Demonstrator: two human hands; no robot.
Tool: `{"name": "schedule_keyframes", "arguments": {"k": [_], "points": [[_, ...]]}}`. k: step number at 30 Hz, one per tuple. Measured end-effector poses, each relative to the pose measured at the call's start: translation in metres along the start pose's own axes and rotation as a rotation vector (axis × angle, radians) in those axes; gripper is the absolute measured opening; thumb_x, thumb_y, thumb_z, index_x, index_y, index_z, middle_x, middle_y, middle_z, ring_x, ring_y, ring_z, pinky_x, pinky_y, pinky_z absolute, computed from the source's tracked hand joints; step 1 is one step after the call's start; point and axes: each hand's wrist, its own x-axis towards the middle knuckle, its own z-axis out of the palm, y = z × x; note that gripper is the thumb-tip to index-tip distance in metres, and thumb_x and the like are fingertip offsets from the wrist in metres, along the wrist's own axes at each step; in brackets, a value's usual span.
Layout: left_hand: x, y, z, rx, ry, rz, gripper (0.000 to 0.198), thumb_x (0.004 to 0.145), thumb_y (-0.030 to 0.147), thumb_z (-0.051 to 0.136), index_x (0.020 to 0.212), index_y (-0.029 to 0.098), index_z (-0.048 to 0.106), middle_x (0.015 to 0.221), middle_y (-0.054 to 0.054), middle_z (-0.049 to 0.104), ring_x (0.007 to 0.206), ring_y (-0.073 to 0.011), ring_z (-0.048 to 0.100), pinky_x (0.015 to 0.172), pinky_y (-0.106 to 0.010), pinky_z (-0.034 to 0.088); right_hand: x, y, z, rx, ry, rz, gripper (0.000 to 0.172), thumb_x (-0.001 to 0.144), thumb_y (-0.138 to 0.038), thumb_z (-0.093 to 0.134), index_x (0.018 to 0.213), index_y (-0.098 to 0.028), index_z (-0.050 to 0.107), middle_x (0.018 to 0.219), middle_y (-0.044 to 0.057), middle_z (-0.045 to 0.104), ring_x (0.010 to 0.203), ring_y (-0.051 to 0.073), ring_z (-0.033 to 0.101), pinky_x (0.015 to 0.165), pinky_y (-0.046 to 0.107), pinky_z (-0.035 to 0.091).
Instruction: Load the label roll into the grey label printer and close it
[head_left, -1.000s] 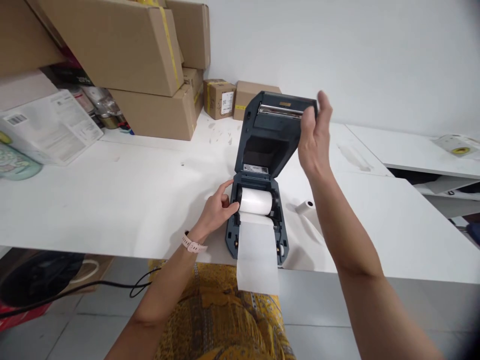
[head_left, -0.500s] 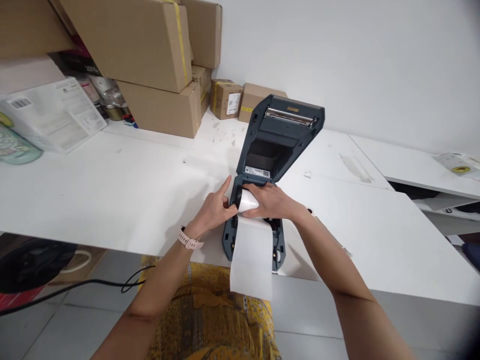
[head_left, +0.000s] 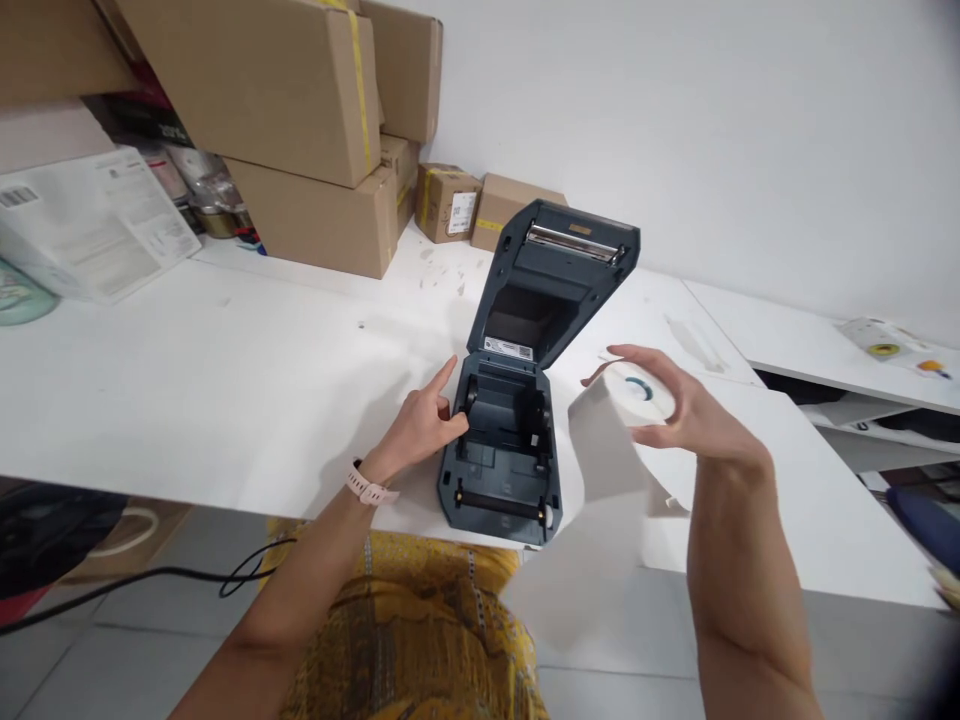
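A dark grey label printer (head_left: 510, 440) stands on the white table (head_left: 187, 390) with its lid (head_left: 551, 285) tilted up and its roll bay bare. My left hand (head_left: 424, 420) rests on the printer's left wall, index finger stretched out. To the right of the printer my right hand (head_left: 675, 410) holds a white paper roll (head_left: 637, 392) end-on, above the table. A loose strip of white paper (head_left: 592, 510) trails from the roll down past the table's front edge.
Stacked cardboard boxes (head_left: 300, 110) fill the back left, with two small boxes (head_left: 480, 205) behind the printer. A white printed package (head_left: 90, 225) lies at far left. A second white surface (head_left: 825, 340) adjoins at right. A black cable (head_left: 150, 580) hangs below the table.
My right hand came down from the lid to the roll, then lifted the roll out of the printer and carried it right, dragging the paper strip along. My left hand stayed on the printer.
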Motion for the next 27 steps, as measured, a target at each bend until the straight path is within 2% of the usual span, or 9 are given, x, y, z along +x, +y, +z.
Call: {"name": "schedule_keyframes", "arguments": {"k": [3,7,10,13,15,18,20,23,27], "points": [[0.000,-0.001,0.000,-0.012,-0.001,0.009,0.088,0.085,0.027,0.057,0.164,0.012,0.023,0.053,0.013,0.040,0.052,-0.0098,0.035,0.056,-0.023,0.030,-0.001,0.020,0.012,-0.017,0.012,0.120,0.076,0.071,-0.052,0.085,0.137,-0.028,0.059,0.150,0.010,0.056,0.140,0.037,0.052,0.118,0.051,0.041],[-0.001,-0.002,0.000,-0.034,-0.001,-0.009,0.086,0.085,0.028,0.057,0.164,0.014,0.026,0.053,0.013,0.036,0.052,-0.0099,0.032,0.056,-0.023,0.030,0.008,0.043,0.035,0.061,-0.015,0.191,0.074,0.068,-0.054,0.087,0.131,-0.026,0.059,0.140,0.011,0.060,0.125,0.034,0.061,0.108,0.049,0.049],[-0.001,-0.002,0.000,-0.042,-0.006,-0.023,0.086,0.084,0.028,0.058,0.163,0.015,0.027,0.055,0.013,0.034,0.053,-0.0100,0.031,0.055,-0.023,0.029,0.012,0.051,0.043,0.096,-0.078,0.214,0.076,0.067,-0.054,0.087,0.131,-0.025,0.058,0.137,0.011,0.062,0.119,0.033,0.064,0.103,0.049,0.054],[-0.001,-0.003,0.000,-0.049,-0.003,-0.022,0.085,0.085,0.028,0.058,0.163,0.015,0.028,0.055,0.013,0.034,0.053,-0.0100,0.030,0.055,-0.023,0.029,0.006,0.058,0.032,0.181,-0.148,0.276,0.079,0.076,-0.058,0.081,0.144,-0.030,0.052,0.147,0.011,0.060,0.131,0.034,0.060,0.108,0.051,0.052],[-0.001,-0.002,0.001,-0.044,0.000,-0.024,0.085,0.085,0.027,0.059,0.163,0.015,0.028,0.054,0.013,0.033,0.053,-0.0100,0.031,0.055,-0.023,0.029,-0.005,0.071,0.014,0.270,-0.109,0.335,0.072,0.087,-0.061,0.069,0.151,-0.037,0.046,0.152,0.007,0.059,0.141,0.033,0.054,0.118,0.054,0.044],[0.000,0.000,0.001,-0.050,0.000,-0.023,0.084,0.084,0.026,0.058,0.163,0.016,0.030,0.054,0.013,0.035,0.053,-0.0098,0.032,0.056,-0.022,0.030,-0.025,0.099,-0.009,0.306,0.031,0.445,0.054,0.091,-0.063,0.061,0.139,-0.037,0.060,0.147,0.006,0.064,0.146,0.032,0.051,0.128,0.056,0.029],[0.000,0.001,0.001,-0.067,-0.002,-0.020,0.083,0.084,0.026,0.058,0.163,0.016,0.030,0.053,0.013,0.037,0.052,-0.0097,0.032,0.056,-0.022,0.031,-0.037,0.117,-0.012,0.324,0.003,0.498,0.054,0.086,-0.060,0.071,0.132,-0.033,0.066,0.148,0.008,0.063,0.146,0.034,0.050,0.128,0.057,0.030],[0.000,0.002,0.001,-0.076,-0.001,-0.024,0.083,0.084,0.027,0.059,0.162,0.017,0.031,0.054,0.012,0.040,0.052,-0.0095,0.034,0.056,-0.022,0.033,-0.047,0.130,0.007,0.430,-0.126,0.466,0.072,0.076,-0.055,0.082,0.140,-0.033,0.059,0.158,0.009,0.053,0.148,0.035,0.047,0.124,0.055,0.036],[0.000,0.001,0.000,-0.057,0.004,-0.027,0.082,0.084,0.027,0.059,0.162,0.017,0.033,0.054,0.012,0.041,0.052,-0.0093,0.035,0.056,-0.022,0.034,-0.043,0.126,0.042,0.522,-0.130,0.325,0.079,0.073,-0.060,0.083,0.142,-0.030,0.058,0.159,0.010,0.051,0.145,0.034,0.049,0.117,0.049,0.044]]}}
